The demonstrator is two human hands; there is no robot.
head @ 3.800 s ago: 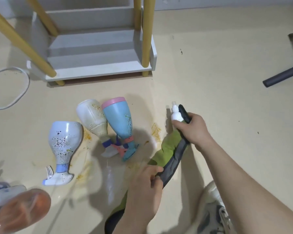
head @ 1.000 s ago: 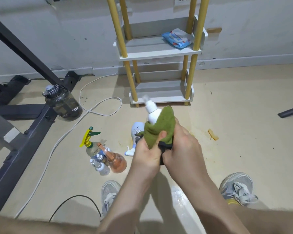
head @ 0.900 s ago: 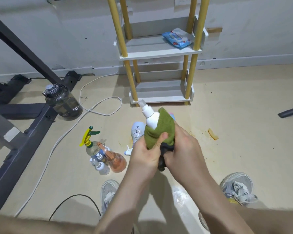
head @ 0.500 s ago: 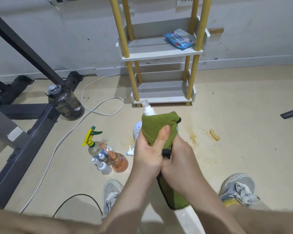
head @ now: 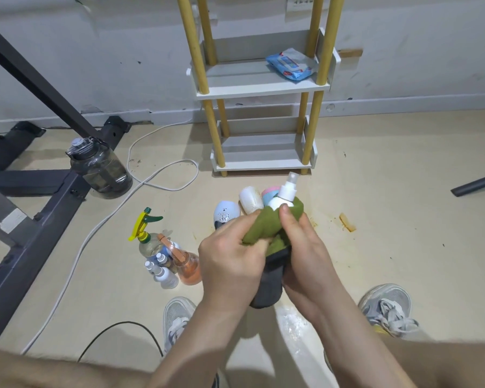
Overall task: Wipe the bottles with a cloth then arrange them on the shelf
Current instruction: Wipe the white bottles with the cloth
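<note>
Spray bottle (head: 285,195) inside cloth (head: 265,226), between left hand (head: 231,266) and right hand (head: 305,254)

the white spray bottle (head: 282,198) shows only its neck and a blurred nozzle. its body is buried in the green cloth (head: 263,226), which the left hand (head: 233,264) grips. the right hand (head: 305,247) holds the wrapped bottle, its fingers curled out of sight beneath. behind them, the speckled bottle (head: 226,215), cream bottle (head: 250,198) and blue bottle (head: 270,191) are partly covered. the shelf (head: 261,88) is cut off by the top edge.
</note>
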